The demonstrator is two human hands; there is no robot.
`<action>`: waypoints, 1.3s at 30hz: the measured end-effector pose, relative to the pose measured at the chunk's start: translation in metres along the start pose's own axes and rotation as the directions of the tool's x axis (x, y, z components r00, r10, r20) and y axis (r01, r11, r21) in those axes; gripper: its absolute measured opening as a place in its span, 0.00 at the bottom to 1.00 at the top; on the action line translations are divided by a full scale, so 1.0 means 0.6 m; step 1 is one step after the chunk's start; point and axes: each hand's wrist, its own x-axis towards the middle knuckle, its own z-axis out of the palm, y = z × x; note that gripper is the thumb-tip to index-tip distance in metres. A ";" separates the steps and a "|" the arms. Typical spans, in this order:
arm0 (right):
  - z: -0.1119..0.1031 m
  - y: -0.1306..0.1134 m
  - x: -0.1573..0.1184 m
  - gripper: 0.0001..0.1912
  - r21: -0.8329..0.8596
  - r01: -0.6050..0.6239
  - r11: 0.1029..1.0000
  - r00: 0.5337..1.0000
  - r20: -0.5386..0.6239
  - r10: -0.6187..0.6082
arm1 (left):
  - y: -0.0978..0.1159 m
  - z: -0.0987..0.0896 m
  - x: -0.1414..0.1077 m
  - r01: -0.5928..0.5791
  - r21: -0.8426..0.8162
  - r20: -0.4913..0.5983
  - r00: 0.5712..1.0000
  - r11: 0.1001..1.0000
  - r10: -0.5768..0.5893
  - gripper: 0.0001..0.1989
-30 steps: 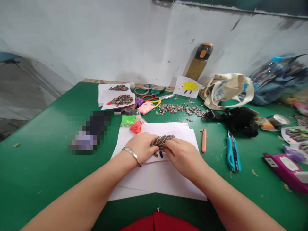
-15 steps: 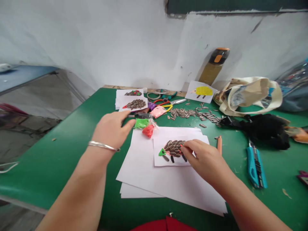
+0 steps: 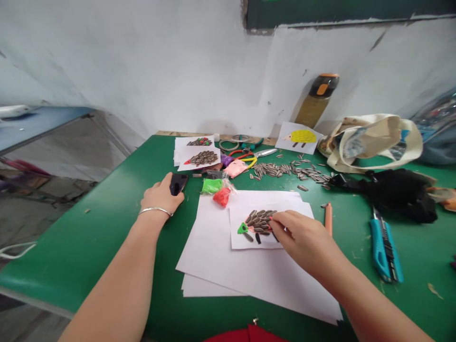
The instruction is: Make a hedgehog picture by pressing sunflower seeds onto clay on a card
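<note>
My left hand (image 3: 159, 195) lies around the left side of a dark phone (image 3: 178, 184) on the green table, thumb and fingers at its edges. My right hand (image 3: 302, 233) is closed in a pinch over the right end of a hedgehog picture (image 3: 259, 221), which has a green head and a body of sunflower seeds. A bit of red shows by the fingertips; what they pinch is hidden. Under the picture card are larger white sheets (image 3: 213, 247). Beyond it lie a green clay packet (image 3: 212, 185) and a red clay packet (image 3: 221, 196).
Loose sunflower seeds (image 3: 272, 169), scissors (image 3: 261, 153) and two seed hedgehog cards (image 3: 201, 160) lie farther back. A blue utility knife (image 3: 385, 247), an orange stick (image 3: 328, 219) and a black cloth item (image 3: 395, 194) are rightward. A bottle (image 3: 317, 99) stands against the wall.
My left hand has moved left and down from beside the green packet onto the phone. My right hand stays pinched over the hedgehog picture. The view has shifted slightly.
</note>
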 end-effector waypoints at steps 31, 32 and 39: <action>-0.005 -0.004 -0.002 0.15 -0.003 0.021 1.000 1.000 0.007 -0.021 | -0.082 0.014 -0.020 -0.286 0.106 -0.057 0.954 0.952 0.293 0.25; -0.005 -0.004 -0.001 0.15 -0.003 0.021 1.000 1.000 0.010 -0.021 | -0.076 0.010 -0.007 -0.263 0.090 -0.059 0.961 0.960 0.269 0.26; -0.008 0.002 -0.003 0.14 0.004 0.000 1.000 1.000 0.014 0.000 | -0.071 -0.025 0.021 -0.155 -0.101 -0.201 0.971 0.983 0.132 0.29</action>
